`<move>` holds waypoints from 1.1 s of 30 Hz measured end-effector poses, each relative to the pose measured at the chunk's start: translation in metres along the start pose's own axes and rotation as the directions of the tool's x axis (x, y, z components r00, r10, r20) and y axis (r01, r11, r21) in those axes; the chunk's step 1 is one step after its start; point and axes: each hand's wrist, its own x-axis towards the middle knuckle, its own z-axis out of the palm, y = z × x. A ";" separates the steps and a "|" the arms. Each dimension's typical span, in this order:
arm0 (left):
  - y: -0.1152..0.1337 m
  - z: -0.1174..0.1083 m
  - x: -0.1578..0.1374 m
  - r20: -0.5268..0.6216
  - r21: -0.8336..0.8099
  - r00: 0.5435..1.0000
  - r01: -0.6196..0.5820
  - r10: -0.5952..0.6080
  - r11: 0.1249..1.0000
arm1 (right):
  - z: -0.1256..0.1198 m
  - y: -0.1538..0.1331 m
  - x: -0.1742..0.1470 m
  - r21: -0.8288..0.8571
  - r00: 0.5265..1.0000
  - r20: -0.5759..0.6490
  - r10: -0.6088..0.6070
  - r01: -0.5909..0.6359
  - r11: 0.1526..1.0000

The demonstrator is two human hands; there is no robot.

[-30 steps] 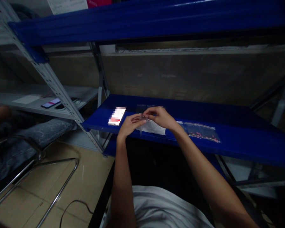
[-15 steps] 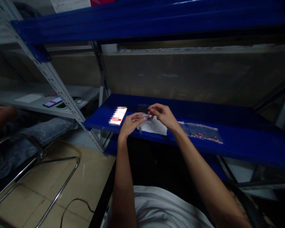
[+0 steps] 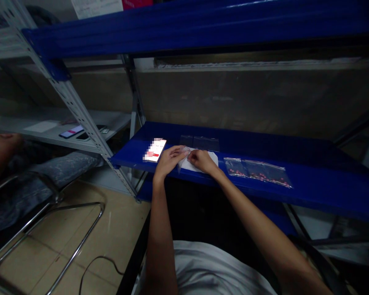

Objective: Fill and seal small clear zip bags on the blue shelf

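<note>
The small clear bag (image 3: 184, 157) lies on the white sheet (image 3: 213, 157) on the blue shelf (image 3: 310, 180), pinched between both hands, left hand (image 3: 169, 159) at 9 o'clock, right hand (image 3: 203, 160) at 3 o'clock, equally near.

A lit phone (image 3: 154, 150) is lying near the left end of the blue shelf (image 3: 310, 180), and clear bags of small red pieces (image 3: 258, 172) are lying toward its right. A metal chair (image 3: 46, 229) is standing on the tiled floor (image 3: 110, 237) at left, beside a grey shelf (image 3: 49, 131) that is carrying another phone (image 3: 70, 131).
</note>
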 end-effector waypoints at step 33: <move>0.001 0.007 -0.003 0.043 -0.041 0.999 0.021 -0.019 0.999 | -0.015 0.026 0.001 -0.155 0.990 -0.123 0.073 -0.092 0.984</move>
